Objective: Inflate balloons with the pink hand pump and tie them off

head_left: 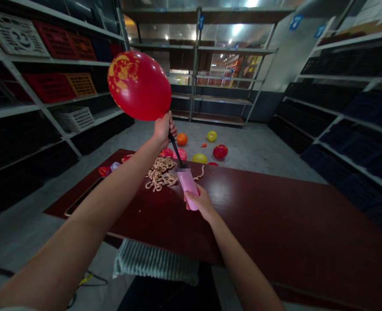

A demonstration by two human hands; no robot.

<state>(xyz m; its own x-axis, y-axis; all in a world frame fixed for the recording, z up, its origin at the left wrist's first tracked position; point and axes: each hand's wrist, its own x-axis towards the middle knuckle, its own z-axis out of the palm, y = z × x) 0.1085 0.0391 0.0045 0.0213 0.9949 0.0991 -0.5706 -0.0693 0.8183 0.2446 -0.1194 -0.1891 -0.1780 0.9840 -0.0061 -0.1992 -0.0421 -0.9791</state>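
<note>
A large inflated red balloon [139,85] with yellow print is at the upper left of centre. My left hand [165,129] is closed around the balloon's neck and the top end of a black rod [175,151]. That rod runs down into a pink pump [188,190], held tilted over the table. Wrapped round the pump's lower part is my right hand [200,201]. Just left of the pump, a heap of tan twisted cord [161,172] lies on the dark red table [262,207].
Small balloons, one of them orange [182,138], and a red patterned balloon [220,151] lie on the floor beyond the table. A dark flat phone-like object [85,196] rests at the table's left. Shelves with crates [53,88] stand around.
</note>
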